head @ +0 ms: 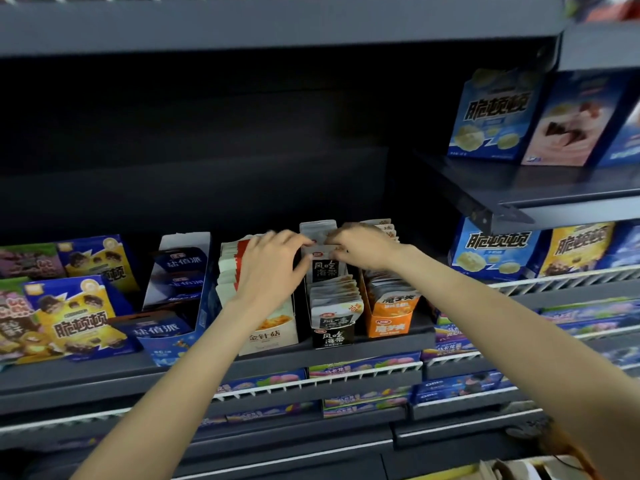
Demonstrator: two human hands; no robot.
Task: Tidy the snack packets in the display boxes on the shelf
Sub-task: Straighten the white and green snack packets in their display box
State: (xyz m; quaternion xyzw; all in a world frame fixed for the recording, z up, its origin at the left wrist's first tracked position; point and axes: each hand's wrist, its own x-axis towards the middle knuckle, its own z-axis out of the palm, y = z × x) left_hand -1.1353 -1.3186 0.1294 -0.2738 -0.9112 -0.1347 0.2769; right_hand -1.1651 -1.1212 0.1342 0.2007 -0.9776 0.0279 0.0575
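Two hands (273,261) (363,245) on flat glossy packets (323,268)

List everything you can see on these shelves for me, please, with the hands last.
black display box: one, black, middle of the shelf, grey packets standing in it
black-and-grey packet: one, upright at the back of the black display box, held by both hands
white display box: one, white, left of the black one
orange display box: one, orange, right of the black one
dark blue display box: one, further left
blue and yellow cartons: several, far left and right shelves
left hand: pinching the packet's left edge
right hand: gripping its top right
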